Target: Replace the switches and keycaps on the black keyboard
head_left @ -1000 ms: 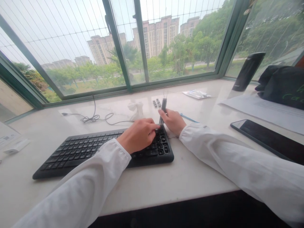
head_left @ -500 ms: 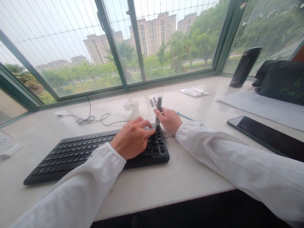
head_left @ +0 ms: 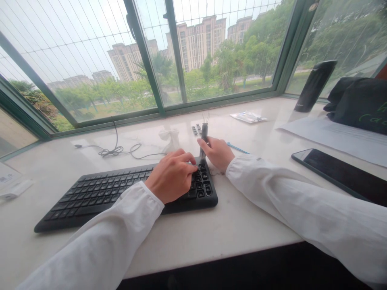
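A black keyboard point(head_left: 99, 189) lies aslant on the white surface, and bare key sockets show at its right end. My left hand point(head_left: 172, 176) rests over the right part of the keyboard, its fingers bent together near the top keys; what they hold, if anything, is hidden. My right hand point(head_left: 218, 153) is wrapped round a black tool point(head_left: 204, 135) held upright at the keyboard's top right corner. Thin wire loops stick up from the tool's upper end. Several small loose keycaps point(head_left: 196, 129) lie just behind the tool.
A cable point(head_left: 116, 150) is coiled behind the keyboard. To the right are a phone point(head_left: 332, 171), paper sheets point(head_left: 341, 137), a black bottle point(head_left: 315, 86) and a dark bag point(head_left: 359, 102). A small plastic packet point(head_left: 248, 117) and a blue stick point(head_left: 238, 148) lie beyond my right hand.
The whole view has shifted slightly, so things appear a little further right. My left fingertips have curled in a little more at the keys. My right hand keeps its hold on the tool.
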{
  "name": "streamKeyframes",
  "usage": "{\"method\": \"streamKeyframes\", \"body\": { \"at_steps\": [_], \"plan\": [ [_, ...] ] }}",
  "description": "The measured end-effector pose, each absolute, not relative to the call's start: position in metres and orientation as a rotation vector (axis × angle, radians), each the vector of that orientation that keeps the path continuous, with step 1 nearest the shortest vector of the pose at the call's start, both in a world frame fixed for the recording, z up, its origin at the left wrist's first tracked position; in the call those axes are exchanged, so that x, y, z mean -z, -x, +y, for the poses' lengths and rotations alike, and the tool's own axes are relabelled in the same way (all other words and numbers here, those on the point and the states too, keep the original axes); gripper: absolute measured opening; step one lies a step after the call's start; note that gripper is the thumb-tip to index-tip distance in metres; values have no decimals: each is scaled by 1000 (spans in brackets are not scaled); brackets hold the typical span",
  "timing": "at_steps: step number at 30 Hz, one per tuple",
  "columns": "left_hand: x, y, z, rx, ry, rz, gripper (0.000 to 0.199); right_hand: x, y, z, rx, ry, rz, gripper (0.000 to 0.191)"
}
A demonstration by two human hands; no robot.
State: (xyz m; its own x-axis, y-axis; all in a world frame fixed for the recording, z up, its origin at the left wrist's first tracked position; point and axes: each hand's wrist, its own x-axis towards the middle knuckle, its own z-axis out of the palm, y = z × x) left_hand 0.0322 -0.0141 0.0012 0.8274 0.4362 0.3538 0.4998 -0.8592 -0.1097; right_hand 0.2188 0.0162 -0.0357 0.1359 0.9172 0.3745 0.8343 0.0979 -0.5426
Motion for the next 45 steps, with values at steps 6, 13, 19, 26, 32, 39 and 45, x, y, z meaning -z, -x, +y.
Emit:
{"method": "streamKeyframes", "body": {
  "at_steps": [6,13,19,26,32,39,45],
  "plan": [
    [2,-33,-13,509,2786,-768,31,36,-218,17,-169,1718,-1692,52],
    [0,-31,-12,596,2705,-894,29,30,-219,11,-174,1587,-1700,47],
    [0,-21,-11,451,2776,-971,75,22,-216,-5,-288,1329,-1858,34],
    [9,-23,-12,246,2881,-1033,108,26,-218,-5,-448,1268,-1853,36],
    [11,-22,-12,266,2884,-1062,105,21,-217,-8,-552,1409,-1746,38],
    [12,-22,-11,280,2879,-1056,100,16,-212,-13,-498,1399,-1701,27],
    [11,-23,-12,289,2876,-1042,97,16,-206,-20,-443,1444,-1644,36]
  ]
}}
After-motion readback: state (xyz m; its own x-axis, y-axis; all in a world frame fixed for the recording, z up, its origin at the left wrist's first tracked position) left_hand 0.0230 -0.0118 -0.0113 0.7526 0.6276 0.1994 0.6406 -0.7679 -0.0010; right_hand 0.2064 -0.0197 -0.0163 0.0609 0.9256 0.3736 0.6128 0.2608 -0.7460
